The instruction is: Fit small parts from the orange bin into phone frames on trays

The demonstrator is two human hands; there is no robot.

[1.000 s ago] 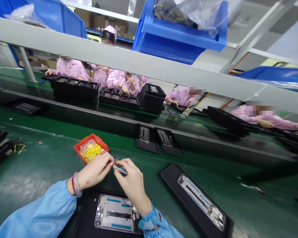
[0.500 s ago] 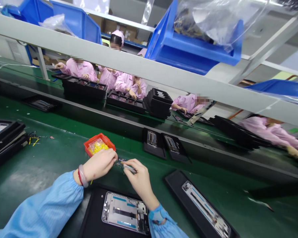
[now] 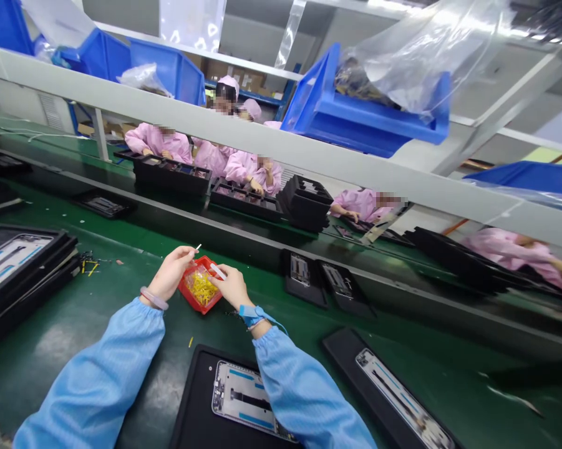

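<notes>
My left hand [image 3: 172, 275] is closed in a pinch at the left rim of a red bin [image 3: 190, 299], holding a small thin piece with a white tip [image 3: 198, 247]. My right hand [image 3: 234, 288] is closed round a slim white tool [image 3: 218, 272] above the bin's right side; its exact kind is unclear. Inside the bin lie many yellow pieces [image 3: 203, 289] and a clear plastic bag. Nearer me, a phone frame [image 3: 243, 394] with blue strips rests on a black tray [image 3: 196, 399], partly hidden under my right sleeve.
Stacked black trays [image 3: 65, 274] stand at left beside loose small parts [image 3: 90, 265]. Another tray with a phone frame [image 3: 397, 399] lies at right, with two smaller ones [image 3: 304, 280] farther back. A rail with blue bins [image 3: 369, 118] crosses above; people in pink work beyond.
Both hands have moved from the small dark parts beside the bin to above the red bin. The left now shows a thin piece raised; the right still has the white tool. The view has shifted.
</notes>
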